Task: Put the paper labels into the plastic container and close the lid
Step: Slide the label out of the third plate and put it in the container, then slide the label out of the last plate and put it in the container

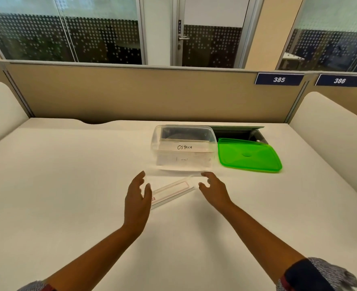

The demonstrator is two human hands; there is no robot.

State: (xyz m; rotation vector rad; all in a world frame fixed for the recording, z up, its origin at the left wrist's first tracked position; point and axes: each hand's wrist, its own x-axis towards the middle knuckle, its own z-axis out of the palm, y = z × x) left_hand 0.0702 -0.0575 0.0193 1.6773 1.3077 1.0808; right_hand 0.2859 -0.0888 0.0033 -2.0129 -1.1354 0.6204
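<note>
Both hands hover open over a white tabletop [68, 185], fingers spread and gripping nothing, the left hand [136, 198] and right hand [212, 189] flanking a loose paper label [171, 191] with a red printed border. That label lies flat and skewed on the tabletop between the two hands; its left end is hidden behind the left hand's fingers, and whether either hand touches it cannot be told.

Just beyond the hands stands a clear plastic container [183, 147], uncovered. Inside it, a label reading "OSTRICH" [185, 147] leans against the near wall, and a second label [182, 159] shows lower down through the plastic, its handwriting too blurred to read. How many more labels sit behind these cannot be made out. The green lid [250, 155] lies flat on the tabletop, just to the right of the container.

Behind the lid, a dark cable hatch [239, 133] in the tabletop stands open, its inside in shadow. Beyond it, number plates "385" [279, 79] and "386" [339, 80] hang on the tan partition [131, 93]. Patterned sleeves are cut off at the lower edge.
</note>
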